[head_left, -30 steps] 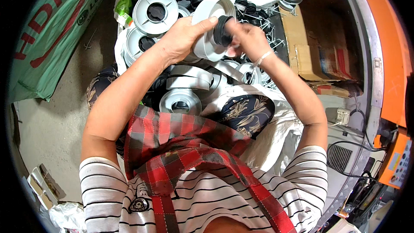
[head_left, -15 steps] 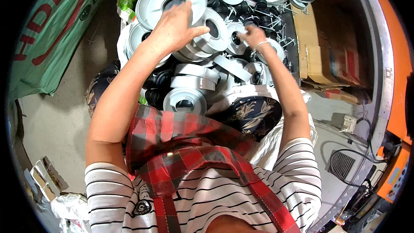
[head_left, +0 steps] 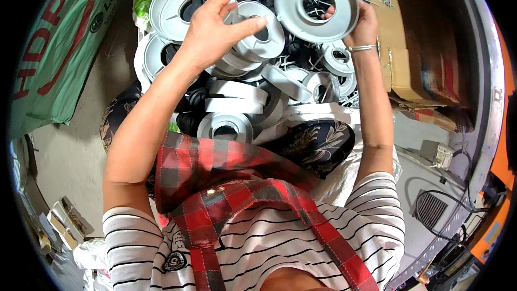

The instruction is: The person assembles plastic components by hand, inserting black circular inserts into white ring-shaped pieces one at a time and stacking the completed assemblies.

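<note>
My right hand [head_left: 364, 26] grips the edge of a light grey plastic flanged ring [head_left: 318, 33], raised above the right side of a heap. Through the ring's hole, black parts, white sticks and a fingertip of that hand show. My left hand [head_left: 211, 31] is open over the heap's left side, thumb and fingers spread and nothing held. Just beyond it a large grey disc [head_left: 171, 16] with a round hole lies on a similar disc. Close to the left thumb sits another grey ring [head_left: 273, 43] on a stack.
Smaller grey rings [head_left: 203, 128] and black round parts [head_left: 188, 123] fill the near side of the heap. Brown cardboard [head_left: 401, 59] stands at the right. A green printed sack [head_left: 54, 48] hangs at the left. A grey machine panel with a cable [head_left: 425, 231] is at the lower right.
My right hand has come up out of the heap and to the right with the grey flanged ring. My left hand has let go of the large disc, now lying on the left stack.
</note>
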Motion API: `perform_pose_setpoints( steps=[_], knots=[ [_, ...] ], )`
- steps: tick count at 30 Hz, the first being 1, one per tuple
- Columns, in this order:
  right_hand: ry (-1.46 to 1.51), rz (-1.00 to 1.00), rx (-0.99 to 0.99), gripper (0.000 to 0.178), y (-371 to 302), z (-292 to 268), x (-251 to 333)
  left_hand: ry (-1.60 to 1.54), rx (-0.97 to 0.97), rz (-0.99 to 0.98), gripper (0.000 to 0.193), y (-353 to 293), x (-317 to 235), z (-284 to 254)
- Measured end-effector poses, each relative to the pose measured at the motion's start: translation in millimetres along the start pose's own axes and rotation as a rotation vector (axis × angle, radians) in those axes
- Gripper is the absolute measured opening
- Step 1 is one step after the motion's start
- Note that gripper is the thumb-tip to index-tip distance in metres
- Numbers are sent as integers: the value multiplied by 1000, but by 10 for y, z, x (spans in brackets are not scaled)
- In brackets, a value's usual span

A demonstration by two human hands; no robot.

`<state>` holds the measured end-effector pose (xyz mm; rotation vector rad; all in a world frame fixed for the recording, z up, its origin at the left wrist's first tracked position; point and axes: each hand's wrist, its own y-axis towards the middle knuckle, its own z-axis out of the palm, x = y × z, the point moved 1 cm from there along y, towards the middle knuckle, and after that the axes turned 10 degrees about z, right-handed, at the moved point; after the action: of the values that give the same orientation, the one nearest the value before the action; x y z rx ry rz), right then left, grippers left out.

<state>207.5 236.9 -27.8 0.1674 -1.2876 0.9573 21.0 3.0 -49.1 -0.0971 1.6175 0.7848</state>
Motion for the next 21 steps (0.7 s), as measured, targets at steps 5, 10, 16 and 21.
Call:
perform_pose_setpoints(
  steps=[5, 10, 16, 21],
  knots=[
    [-217, 69, 56, 57, -103, 394, -222, -615, 62, -545, 50, -28, 11, -18],
    [-1853, 245, -328, 70, 366, -797, -980, -595, -177, -549, 34, 29, -86, -58],
    [-1959, 338, -342, 94, 115, -786, -1285, -430, -148, -450, 40, 15, -57, -44],
    [-1288, -218, -209, 72, -237, 269, -362, -480, 45, -494, 35, -56, -76, -23]
  ],
)
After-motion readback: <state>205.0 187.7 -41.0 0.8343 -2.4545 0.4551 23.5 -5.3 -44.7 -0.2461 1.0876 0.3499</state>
